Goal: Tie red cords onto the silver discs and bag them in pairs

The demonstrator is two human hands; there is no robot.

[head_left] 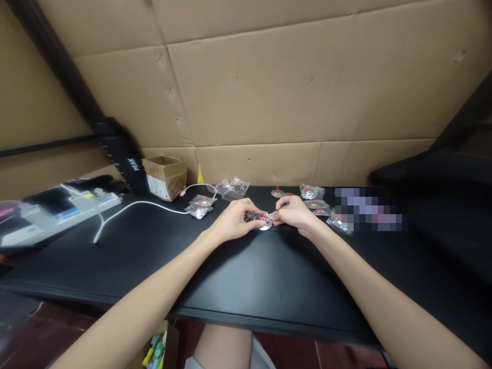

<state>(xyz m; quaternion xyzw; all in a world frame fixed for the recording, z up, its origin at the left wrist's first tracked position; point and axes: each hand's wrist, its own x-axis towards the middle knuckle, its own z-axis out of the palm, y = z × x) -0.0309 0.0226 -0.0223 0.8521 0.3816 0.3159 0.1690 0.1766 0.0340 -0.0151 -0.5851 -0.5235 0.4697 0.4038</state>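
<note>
Over the middle of the black table [284,287], my left hand [238,218] is closed on a round, shiny disc [266,223] with a red piece at its centre. Its thumb and fingers grip the disc's left side. Close against the right side is my right hand [292,211], its thumb and fingertips pinched together. What lies in that pinch is too small to make out. Behind the hands, a similar disc with a red loop [277,192] lies unwrapped. More such discs lie in clear bags [312,192] to the right of my right hand.
Bagged pieces [200,206] and crumpled clear plastic [233,188] lie left of the hands. A white cable [142,203] runs past a small cardboard box [164,177]. White power strips [57,220] sit far left. Cardboard [253,92] walls the back. A box of colourful items [157,348] stands below the table.
</note>
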